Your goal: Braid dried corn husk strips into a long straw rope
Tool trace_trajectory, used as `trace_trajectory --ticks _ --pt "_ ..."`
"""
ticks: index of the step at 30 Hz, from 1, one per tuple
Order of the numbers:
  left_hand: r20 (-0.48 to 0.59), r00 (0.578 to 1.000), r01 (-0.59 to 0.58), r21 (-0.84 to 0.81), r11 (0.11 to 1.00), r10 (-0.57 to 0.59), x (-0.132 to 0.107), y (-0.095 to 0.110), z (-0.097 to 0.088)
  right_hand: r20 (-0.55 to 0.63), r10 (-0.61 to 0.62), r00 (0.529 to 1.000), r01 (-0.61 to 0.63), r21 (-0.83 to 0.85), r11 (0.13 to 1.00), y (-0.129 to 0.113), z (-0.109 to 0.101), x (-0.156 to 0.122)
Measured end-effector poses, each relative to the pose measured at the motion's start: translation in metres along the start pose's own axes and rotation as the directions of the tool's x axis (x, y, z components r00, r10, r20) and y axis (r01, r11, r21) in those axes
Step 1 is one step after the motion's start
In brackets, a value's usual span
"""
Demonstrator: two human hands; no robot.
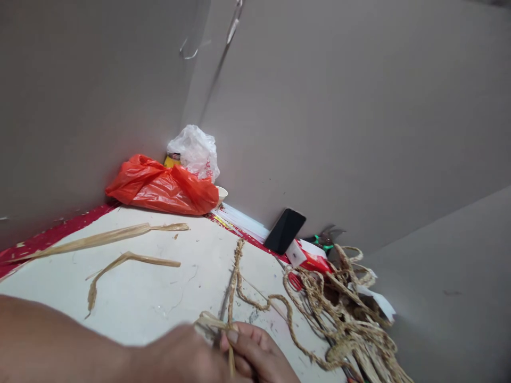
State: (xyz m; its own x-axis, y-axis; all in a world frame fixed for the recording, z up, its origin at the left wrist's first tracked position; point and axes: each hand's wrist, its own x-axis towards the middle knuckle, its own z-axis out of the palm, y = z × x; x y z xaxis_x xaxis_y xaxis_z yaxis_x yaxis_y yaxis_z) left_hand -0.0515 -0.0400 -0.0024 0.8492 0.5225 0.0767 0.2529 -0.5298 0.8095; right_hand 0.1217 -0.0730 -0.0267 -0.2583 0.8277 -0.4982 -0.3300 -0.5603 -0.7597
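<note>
At the bottom edge, my left hand point(181, 356) and my right hand point(259, 354) are closed together on the near end of a twisted straw rope point(235, 282). Pale flat straw strips stick out between the fingers. The rope runs away from my hands across the white floor, then curls right into a tangled pile of braided rope point(343, 314). My left forearm fills the lower left corner. Both hands are partly cut off by the frame's edge.
Two loose dried straw strips point(120, 236) lie on the white floor to the left. An orange plastic bag point(159, 186) and a white bag point(195, 149) sit in the wall corner. A black phone point(285, 230) leans on the wall. Scissors with green handles point(325, 242) lie behind the pile.
</note>
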Motion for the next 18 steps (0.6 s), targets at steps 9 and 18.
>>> trace_trajectory --ticks 9,18 --pt "0.214 0.916 0.399 -0.377 0.836 -0.341 0.029 -0.011 -0.026 -0.009 0.025 1.000 -0.026 -0.122 0.992 -0.004 -0.002 0.001" --pt "0.178 0.947 0.297 -0.169 0.940 -0.268 0.029 -0.020 -0.035 -0.039 0.007 0.999 -0.018 -0.289 0.957 0.004 -0.011 0.004"
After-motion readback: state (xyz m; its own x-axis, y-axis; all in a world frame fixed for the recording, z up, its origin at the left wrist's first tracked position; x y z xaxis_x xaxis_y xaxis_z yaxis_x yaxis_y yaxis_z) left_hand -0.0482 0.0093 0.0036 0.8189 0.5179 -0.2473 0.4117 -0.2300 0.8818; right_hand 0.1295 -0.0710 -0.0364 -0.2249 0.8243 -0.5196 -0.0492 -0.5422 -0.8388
